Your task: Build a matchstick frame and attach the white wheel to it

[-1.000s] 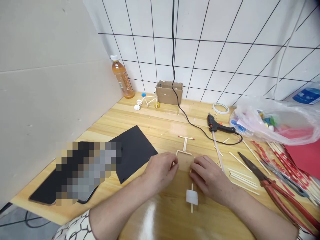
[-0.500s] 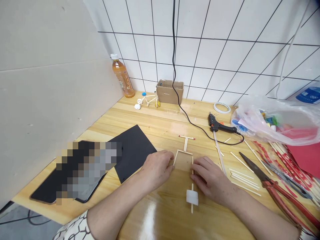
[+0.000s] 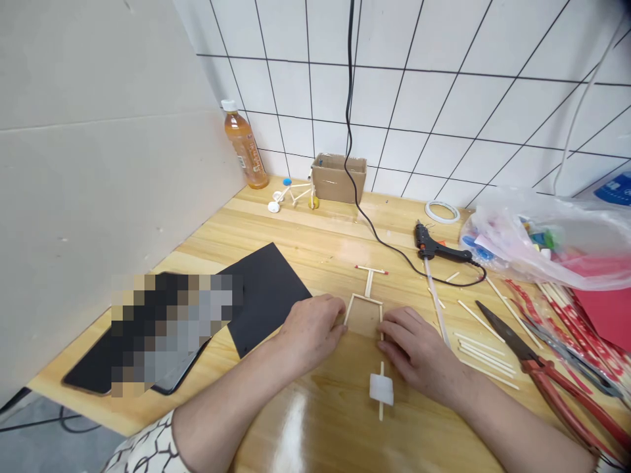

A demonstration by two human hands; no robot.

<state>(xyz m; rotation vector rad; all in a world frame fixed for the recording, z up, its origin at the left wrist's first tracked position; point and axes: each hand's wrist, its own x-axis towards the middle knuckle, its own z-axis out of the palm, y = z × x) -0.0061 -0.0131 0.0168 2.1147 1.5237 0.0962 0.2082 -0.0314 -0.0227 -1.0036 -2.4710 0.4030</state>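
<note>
On the table lies a small frame of thin wooden sticks: a crosspiece with a red-tipped T-shaped piece above it and a stick down each side. My left hand has its fingers closed at the lower end of the left side stick. Thumb and fingertips of my right hand pinch the right side stick, whose top end meets the crosspiece. Just below my right fingertips, a short stick runs through a white block.
A black glue gun with its cord, loose sticks, red-handled shears and a plastic bag lie right. Black card and phones lie left. A bottle, small tricycle model and cardboard box stand behind.
The right side stick has shifted slightly up to the crosspiece, closing the small gap at that corner. Both hands stay nearly in place, and the whole view has shifted slightly.
</note>
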